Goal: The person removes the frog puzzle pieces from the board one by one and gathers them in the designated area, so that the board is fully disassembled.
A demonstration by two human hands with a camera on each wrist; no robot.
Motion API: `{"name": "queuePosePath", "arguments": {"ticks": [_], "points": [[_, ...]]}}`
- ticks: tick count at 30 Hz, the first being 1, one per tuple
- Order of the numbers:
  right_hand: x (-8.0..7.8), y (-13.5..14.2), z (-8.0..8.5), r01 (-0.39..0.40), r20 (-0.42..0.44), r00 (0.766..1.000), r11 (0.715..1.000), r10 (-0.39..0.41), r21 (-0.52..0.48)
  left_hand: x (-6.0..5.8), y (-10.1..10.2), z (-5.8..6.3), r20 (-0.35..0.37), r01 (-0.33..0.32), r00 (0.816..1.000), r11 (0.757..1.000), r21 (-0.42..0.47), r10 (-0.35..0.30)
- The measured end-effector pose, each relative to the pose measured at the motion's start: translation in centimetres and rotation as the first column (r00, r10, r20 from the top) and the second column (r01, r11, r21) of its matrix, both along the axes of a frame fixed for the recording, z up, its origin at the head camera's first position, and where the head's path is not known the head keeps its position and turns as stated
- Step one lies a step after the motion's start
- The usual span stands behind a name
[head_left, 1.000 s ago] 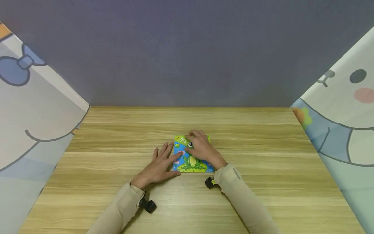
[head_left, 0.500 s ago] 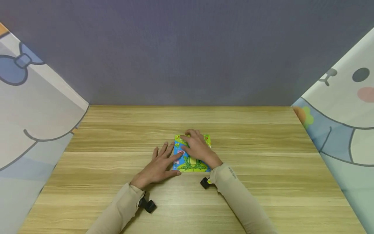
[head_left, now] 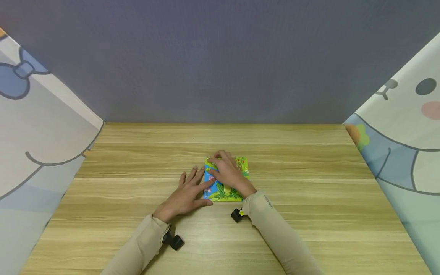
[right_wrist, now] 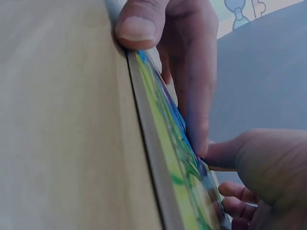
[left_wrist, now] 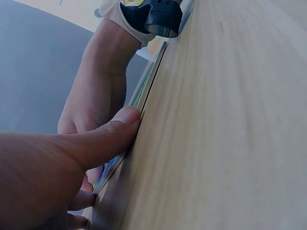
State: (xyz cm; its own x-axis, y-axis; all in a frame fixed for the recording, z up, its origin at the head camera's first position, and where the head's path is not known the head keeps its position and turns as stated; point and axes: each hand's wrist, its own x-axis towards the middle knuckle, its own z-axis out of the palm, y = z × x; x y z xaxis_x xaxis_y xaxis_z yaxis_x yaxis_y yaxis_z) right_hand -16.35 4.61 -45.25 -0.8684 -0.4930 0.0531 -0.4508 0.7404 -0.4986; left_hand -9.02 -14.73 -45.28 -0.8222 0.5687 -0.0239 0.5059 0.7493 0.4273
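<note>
A thin square board [head_left: 225,196] printed with a green frog on blue lies flat on the table. My left hand [head_left: 185,196] rests at its left side with fingers spread. The index finger reaches onto the picture and the thumb lies at the front left corner. Across the board's upper middle sits my right hand [head_left: 227,172], covering the frog's head, its fingertips near the far edge. In the right wrist view, the right thumb touches the board's face [right_wrist: 175,158] close beside the left index finger, with the other right fingers bent over it.
The wood-grain tabletop [head_left: 309,172] surrounds the board. A grey panel [head_left: 220,65] stands along the back, and cartoon-printed panels [head_left: 402,137] flank both sides. Black wrist cameras [head_left: 177,242] hang at both cuffs.
My right hand has slid left across the board, uncovering its upper right corner and covering the frog's eye. The left hand has stayed in place.
</note>
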Motion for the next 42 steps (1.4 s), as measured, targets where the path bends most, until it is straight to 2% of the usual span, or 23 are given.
{"name": "queuePosePath", "arguments": {"ticks": [3, 10, 20, 29, 42], "points": [[-0.1, -0.19, -0.04, 0.009, 0.004, 1.0, 1.0, -0.009, -0.018, -0.02, 0.02, 0.0, -0.001, 0.0, 1.0, 1.0, 0.007, 0.0], [-0.09, -0.19, 0.21, 0.097, 0.064, 0.993, 0.995, -0.095, -0.027, -0.07, 0.17, 0.01, -0.005, 0.001, 1.0, 1.0, 0.014, -0.001], [-0.11, -0.08, 0.2, 0.096, 0.042, 0.995, 0.994, -0.094, -0.057, -0.1, 0.14, 0.13, 0.007, -0.003, 1.0, 1.0, 0.007, 0.003], [-0.24, -0.07, 0.1, 0.095, 0.082, 0.993, 0.993, -0.089, -0.071, -0.14, 0.06, 0.09, 0.003, -0.003, 1.0, 1.0, -0.004, 0.003], [0.15, -0.32, -0.07, 0.085, 0.071, 0.994, 0.994, -0.08, -0.063, -0.03, 0.02, 0.08, -0.031, 0.0, 1.0, 1.0, -0.006, -0.001]]}}
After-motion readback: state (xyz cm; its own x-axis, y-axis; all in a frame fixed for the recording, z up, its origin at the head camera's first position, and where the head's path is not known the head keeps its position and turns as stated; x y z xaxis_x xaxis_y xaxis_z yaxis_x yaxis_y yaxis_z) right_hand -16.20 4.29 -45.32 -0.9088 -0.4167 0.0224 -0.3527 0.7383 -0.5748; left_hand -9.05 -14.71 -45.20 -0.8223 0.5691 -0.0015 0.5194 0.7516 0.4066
